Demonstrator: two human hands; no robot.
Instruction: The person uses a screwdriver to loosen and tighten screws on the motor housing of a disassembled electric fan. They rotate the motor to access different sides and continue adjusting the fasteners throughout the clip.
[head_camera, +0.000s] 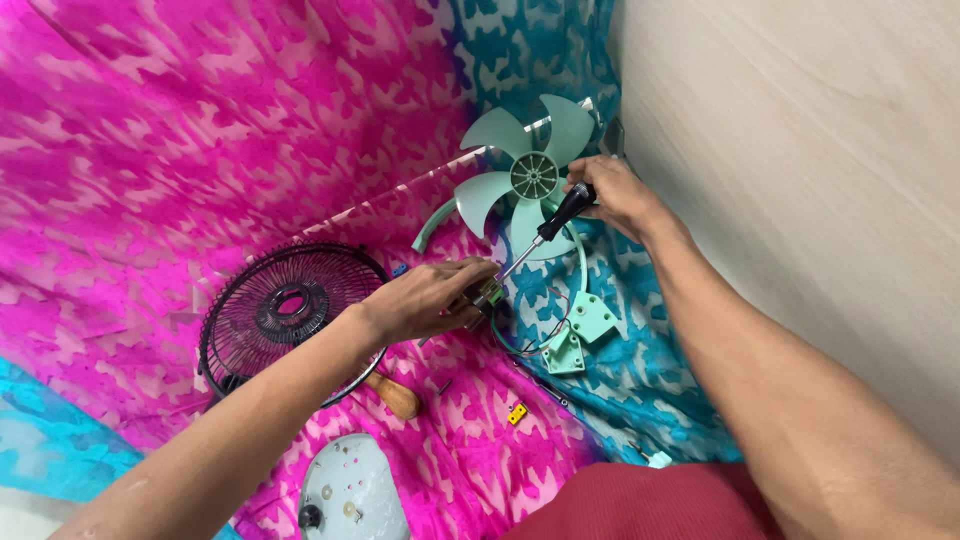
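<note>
Pink-and-teal patterned cloth (150, 130), pale wall (800, 120), fan blade (525, 175)

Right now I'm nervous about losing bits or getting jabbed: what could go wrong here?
1. The right hand drives a screwdriver toward a small part pinched in the left hand; a slip could jab those fingers.
2. Loose screws and a yellow clip lie on the patterned cloth and could easily get lost.

Our left hand (425, 298) covers most of the small motor part (487, 297), so we cannot tell its shape. The grey round plate (352, 492) runs off the bottom edge.
</note>
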